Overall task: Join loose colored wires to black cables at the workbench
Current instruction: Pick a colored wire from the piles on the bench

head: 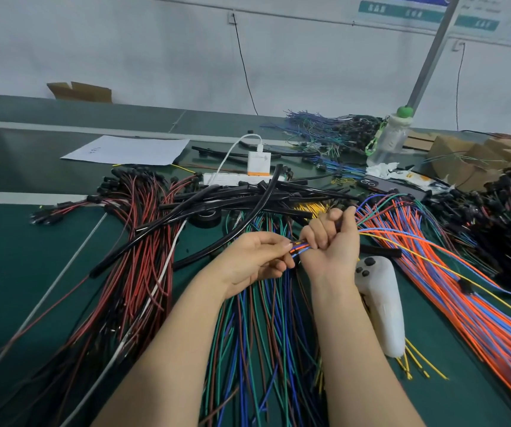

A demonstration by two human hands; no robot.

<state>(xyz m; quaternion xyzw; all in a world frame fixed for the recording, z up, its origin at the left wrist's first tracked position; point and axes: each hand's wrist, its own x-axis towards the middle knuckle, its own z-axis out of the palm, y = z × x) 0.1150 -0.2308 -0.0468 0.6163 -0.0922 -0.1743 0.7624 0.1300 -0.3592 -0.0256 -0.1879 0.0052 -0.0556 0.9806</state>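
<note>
My left hand (257, 260) pinches the ends of a small bundle of orange, blue and yellow wires (299, 247) between thumb and fingertips. My right hand (333, 241) is curled round the same bundle just to the right; the wires run on from it to the right over the bench. A heap of black cables (242, 195) lies behind the hands. Green, blue and brown wires (257, 328) lie under my forearms. Red and black wires (137, 241) lie to the left, and orange and blue wires (464, 291) fan out to the right.
A white handheld device (380, 303) lies right of my right wrist. A roll of black tape (206, 217), a white power strip with a charger (248, 172), a clear bottle (390, 140), a sheet of paper (131, 150) and cardboard boxes (464, 158) sit further back on the green bench (17, 257).
</note>
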